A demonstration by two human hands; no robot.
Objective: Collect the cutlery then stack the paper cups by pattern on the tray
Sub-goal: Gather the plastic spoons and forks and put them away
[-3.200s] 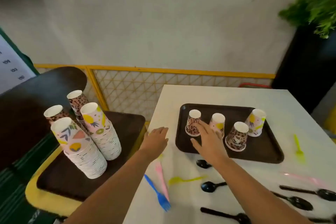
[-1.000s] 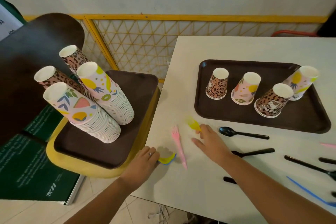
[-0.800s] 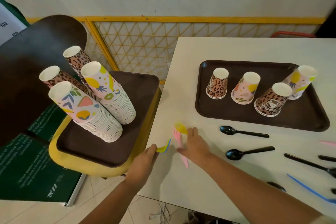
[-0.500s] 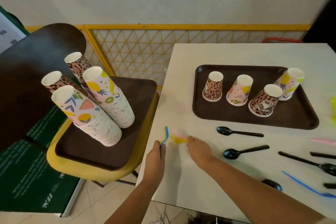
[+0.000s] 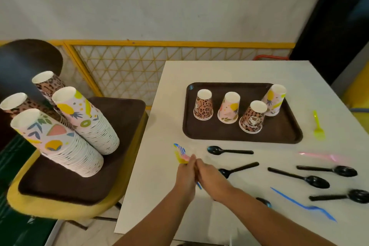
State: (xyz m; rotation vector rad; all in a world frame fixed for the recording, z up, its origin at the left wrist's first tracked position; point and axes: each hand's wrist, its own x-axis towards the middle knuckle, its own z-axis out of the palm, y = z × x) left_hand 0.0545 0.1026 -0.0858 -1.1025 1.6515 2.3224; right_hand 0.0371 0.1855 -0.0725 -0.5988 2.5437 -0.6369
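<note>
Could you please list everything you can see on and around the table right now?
Table: one, white, right.
Tray: one, brown, on table.
Single cups: four, upside down on tray; two leopard, two fruit print.
Black spoons: six, near tray's front.
Loose forks: yellow, pink, blue, table's right.
Cup stacks: four, on brown tray on the yellow chair.
Held forks: blue, yellow, pink.
Left hand: grips them.
Right hand: alongside, touching.
</note>
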